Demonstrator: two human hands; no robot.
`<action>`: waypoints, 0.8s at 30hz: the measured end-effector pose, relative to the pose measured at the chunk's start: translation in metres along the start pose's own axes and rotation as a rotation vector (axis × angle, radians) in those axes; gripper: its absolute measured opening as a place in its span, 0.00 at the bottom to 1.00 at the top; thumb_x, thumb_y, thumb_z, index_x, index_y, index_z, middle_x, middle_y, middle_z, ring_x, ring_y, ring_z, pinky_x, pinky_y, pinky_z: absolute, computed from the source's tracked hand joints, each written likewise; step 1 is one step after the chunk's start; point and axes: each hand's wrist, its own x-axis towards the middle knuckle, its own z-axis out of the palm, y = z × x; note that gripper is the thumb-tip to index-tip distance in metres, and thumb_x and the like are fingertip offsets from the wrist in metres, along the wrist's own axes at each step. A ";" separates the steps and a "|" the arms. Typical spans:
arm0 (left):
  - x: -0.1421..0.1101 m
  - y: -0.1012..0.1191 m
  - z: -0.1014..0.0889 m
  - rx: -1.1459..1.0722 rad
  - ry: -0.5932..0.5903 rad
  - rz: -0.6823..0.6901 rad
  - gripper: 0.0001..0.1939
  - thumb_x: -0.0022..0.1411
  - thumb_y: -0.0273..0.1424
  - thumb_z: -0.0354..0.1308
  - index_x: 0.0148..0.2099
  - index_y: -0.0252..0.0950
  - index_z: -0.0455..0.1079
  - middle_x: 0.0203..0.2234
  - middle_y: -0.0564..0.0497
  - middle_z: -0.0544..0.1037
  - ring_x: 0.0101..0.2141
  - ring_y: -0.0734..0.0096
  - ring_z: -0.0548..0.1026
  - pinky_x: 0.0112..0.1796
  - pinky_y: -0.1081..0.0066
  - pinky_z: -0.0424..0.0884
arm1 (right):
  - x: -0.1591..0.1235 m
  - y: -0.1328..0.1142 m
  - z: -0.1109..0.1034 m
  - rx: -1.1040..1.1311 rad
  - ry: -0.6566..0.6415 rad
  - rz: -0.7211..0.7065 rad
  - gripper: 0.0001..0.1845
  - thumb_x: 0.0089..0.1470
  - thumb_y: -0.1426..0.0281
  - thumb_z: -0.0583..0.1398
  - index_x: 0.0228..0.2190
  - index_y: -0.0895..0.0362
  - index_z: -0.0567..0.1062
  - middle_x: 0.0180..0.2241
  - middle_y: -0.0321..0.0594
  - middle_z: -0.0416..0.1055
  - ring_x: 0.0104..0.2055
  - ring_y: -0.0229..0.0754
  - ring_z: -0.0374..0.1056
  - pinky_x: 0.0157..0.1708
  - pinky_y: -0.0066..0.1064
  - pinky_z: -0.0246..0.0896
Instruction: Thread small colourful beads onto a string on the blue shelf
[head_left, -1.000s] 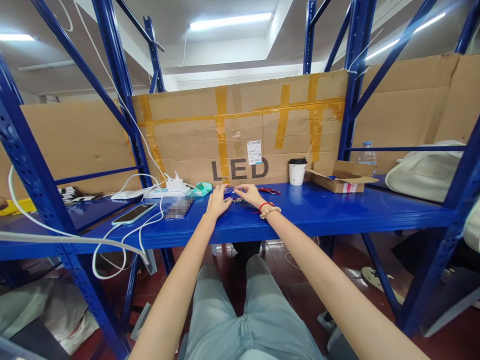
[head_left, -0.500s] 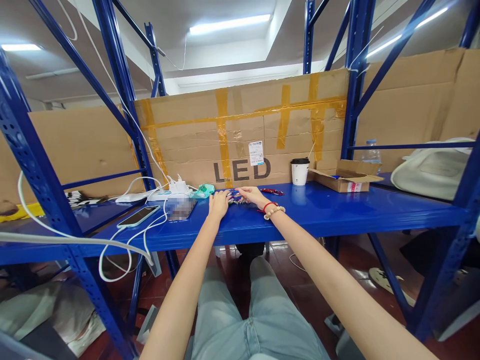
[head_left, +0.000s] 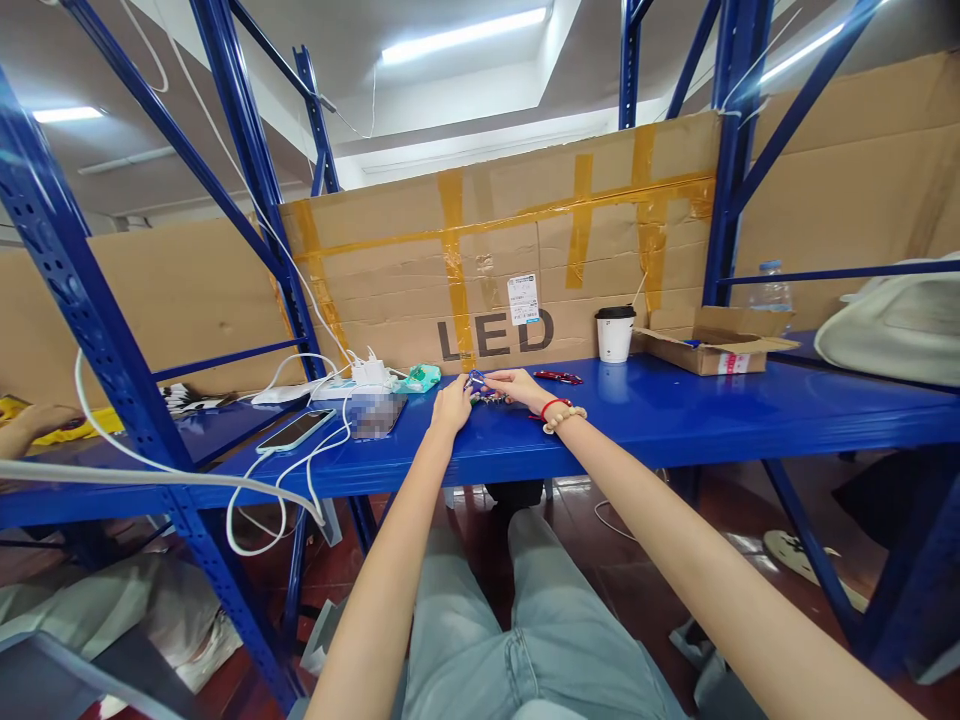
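Both my arms reach out to the blue shelf top (head_left: 675,420). My left hand (head_left: 452,407) and my right hand (head_left: 520,386) meet over a small cluster of beads and blue-and-red bits (head_left: 486,393) lying on the shelf. The fingers of both hands are curled and pinched on that cluster; I cannot make out its exact form. My right wrist wears a red string and a beaded bracelet (head_left: 564,417). A red object (head_left: 557,377) lies just behind my right hand.
A phone (head_left: 293,430) on a white cable, a power strip with chargers (head_left: 352,380) and a teal packet (head_left: 421,377) lie left. A paper cup (head_left: 614,334), open cardboard box (head_left: 712,350), bottle (head_left: 770,290) and white bag (head_left: 900,325) stand right. Another person's hand (head_left: 37,420) shows far left.
The camera has tilted and shifted slightly, so the scene sits a little to the right. My hands have drawn closer together on the bead cluster, fingers more pinched.
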 end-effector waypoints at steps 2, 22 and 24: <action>0.001 -0.003 0.004 -0.089 0.003 0.033 0.16 0.62 0.26 0.44 0.51 0.37 0.61 0.46 0.44 0.73 0.47 0.63 0.70 0.45 0.64 0.65 | 0.001 0.000 0.000 0.001 0.027 0.011 0.16 0.51 0.66 0.59 0.41 0.59 0.77 0.35 0.42 0.75 0.25 0.30 0.63 0.17 0.18 0.50; -0.006 0.012 -0.011 0.106 -0.063 -0.142 0.18 0.65 0.38 0.36 0.42 0.40 0.65 0.40 0.45 0.76 0.41 0.58 0.72 0.39 0.61 0.66 | 0.003 0.005 0.005 -0.131 0.017 -0.081 0.16 0.49 0.71 0.60 0.40 0.65 0.77 0.27 0.41 0.74 0.19 0.28 0.56 0.17 0.21 0.51; -0.006 0.011 -0.011 0.128 -0.050 -0.150 0.18 0.65 0.38 0.37 0.41 0.40 0.66 0.39 0.44 0.76 0.41 0.58 0.73 0.39 0.62 0.66 | 0.003 0.006 0.007 -0.170 -0.006 -0.104 0.16 0.49 0.71 0.60 0.40 0.66 0.76 0.26 0.42 0.74 0.18 0.29 0.58 0.17 0.21 0.53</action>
